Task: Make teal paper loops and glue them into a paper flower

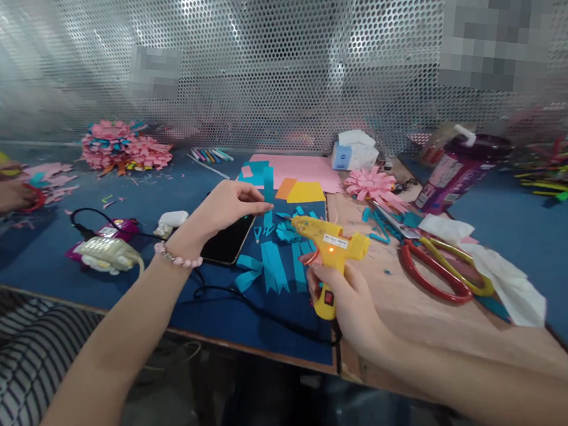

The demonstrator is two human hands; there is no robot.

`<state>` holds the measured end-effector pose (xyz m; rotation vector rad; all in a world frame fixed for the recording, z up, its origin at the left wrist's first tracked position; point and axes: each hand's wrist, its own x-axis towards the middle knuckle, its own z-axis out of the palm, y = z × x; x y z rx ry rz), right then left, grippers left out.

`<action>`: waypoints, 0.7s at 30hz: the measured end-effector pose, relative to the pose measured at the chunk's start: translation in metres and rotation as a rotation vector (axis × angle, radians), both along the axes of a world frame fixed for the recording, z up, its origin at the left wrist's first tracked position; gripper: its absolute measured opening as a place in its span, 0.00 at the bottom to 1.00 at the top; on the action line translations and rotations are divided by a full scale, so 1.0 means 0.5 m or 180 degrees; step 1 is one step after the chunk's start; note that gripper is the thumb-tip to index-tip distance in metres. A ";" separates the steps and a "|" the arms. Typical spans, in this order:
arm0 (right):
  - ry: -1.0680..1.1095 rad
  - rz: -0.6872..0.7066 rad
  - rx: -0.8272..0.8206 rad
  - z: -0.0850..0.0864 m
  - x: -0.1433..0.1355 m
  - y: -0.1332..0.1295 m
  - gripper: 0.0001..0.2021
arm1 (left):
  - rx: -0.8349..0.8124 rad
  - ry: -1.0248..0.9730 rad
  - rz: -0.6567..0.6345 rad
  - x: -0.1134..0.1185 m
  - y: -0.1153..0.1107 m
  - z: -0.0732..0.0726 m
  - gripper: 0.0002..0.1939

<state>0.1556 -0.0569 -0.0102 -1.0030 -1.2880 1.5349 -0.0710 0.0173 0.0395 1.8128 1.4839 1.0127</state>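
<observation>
My right hand (pixel 346 293) is wrapped round the handle of a yellow glue gun (pixel 334 241), whose nozzle points left and whose orange light is lit. My left hand (pixel 229 204) has thumb and fingers pinched together on the top end area of a blue paper strip (pixel 268 191). Below the nozzle lies a curled blue paper piece (pixel 288 232). Cut blue strips (pixel 272 269) with notched ends are spread on the blue table in front of me. A dark phone (pixel 226 241) lies partly under my left wrist.
Red-handled scissors (pixel 433 274), tissues (pixel 513 285) and a purple cup (pixel 456 172) stand or lie right. Pink sheet (pixel 302 173), yellow paper (pixel 306 192) and pink flower (pixel 370 182) are behind. The black cord (pixel 264 313) crosses the front. Another person's hand (pixel 7 198) holds scissors at left.
</observation>
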 end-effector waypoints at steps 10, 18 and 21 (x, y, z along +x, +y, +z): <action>-0.0133 0.0014 0.0117 0.004 0.002 -0.002 0.10 | 0.0056 -0.0040 0.0046 -0.006 0.001 -0.002 0.12; 0.0400 -0.0206 0.0621 0.105 -0.015 0.093 0.18 | 0.0641 -0.1175 0.0712 -0.023 0.003 0.030 0.10; 0.0828 -0.0383 0.0934 0.170 -0.077 0.197 0.19 | 0.0816 -0.2192 0.0407 -0.050 -0.007 0.062 0.12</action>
